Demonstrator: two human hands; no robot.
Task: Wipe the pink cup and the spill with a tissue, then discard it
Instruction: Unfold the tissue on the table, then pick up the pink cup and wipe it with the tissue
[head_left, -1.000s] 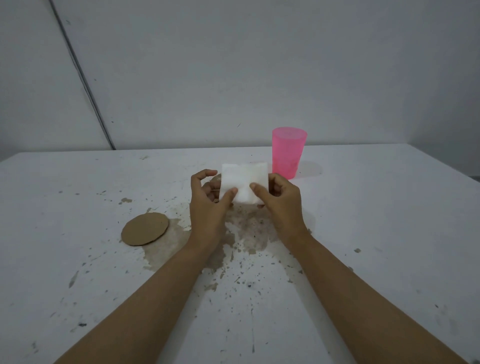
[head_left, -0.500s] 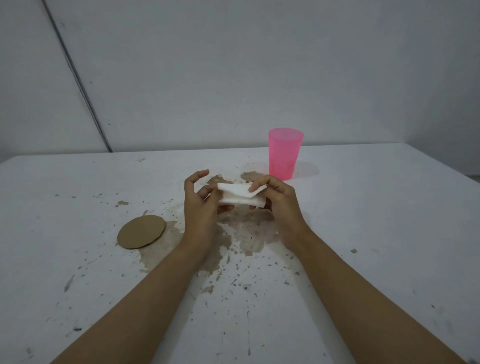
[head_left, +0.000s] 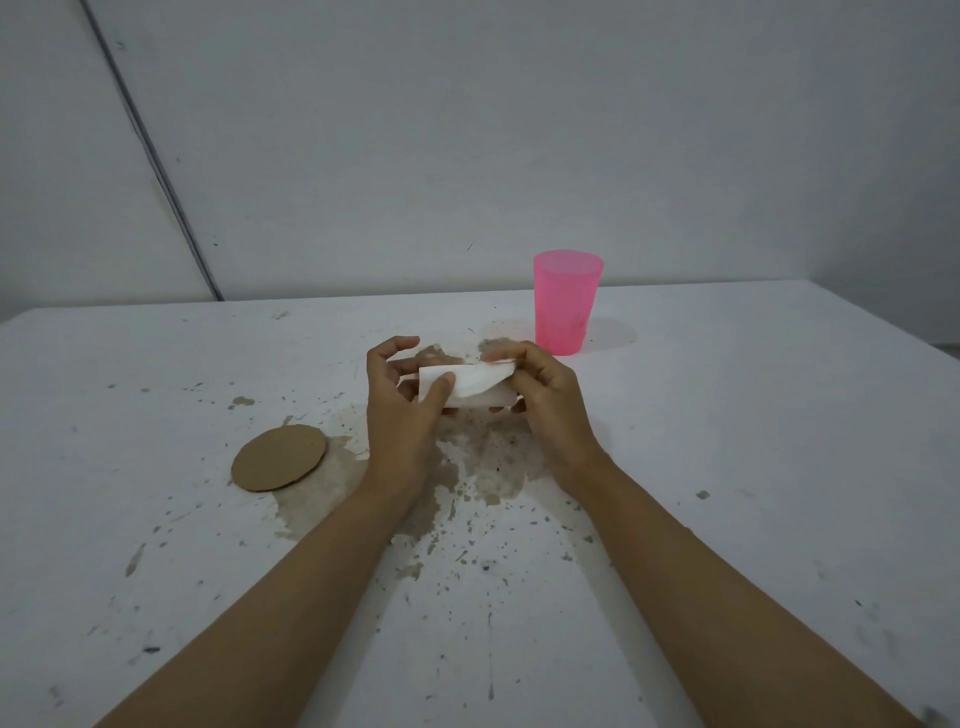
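i have the tissue (head_left: 470, 387) pinched between both hands just above the table (head_left: 779, 415), over the far part of the brown spill (head_left: 483, 457). my left hand (head_left: 402, 410) grasps its left end with the thumb on top and fingers curled behind; my right hand (head_left: 545, 400) grasps the right end, fingertips folding the top layer over. so both hands are closed on the tissue, neither one free. it looks part-folded into a flat pad, the upper flap curving across.

the pink cup (head_left: 567, 301) stands upright beyond my right hand, near the far edge of the spill, apart from my fingers. a round cardboard disc (head_left: 279, 457) lies to the left, its right edge touching or overlapping the wet patch; i cannot tell which.

as i judge it, the step in hand is making the pad, and nothing is wiped yet. to do it well i want to finish the fold flat and square so several layers sit under my fingers, and keep it off the wet table until it is ready. i would take the cup first while the tissue is dry, steadying the cup with my left hand since it is light and could tip. then the spill, pushing from the splattered edges inward so the liquid gathers rather than spreads toward the disc.
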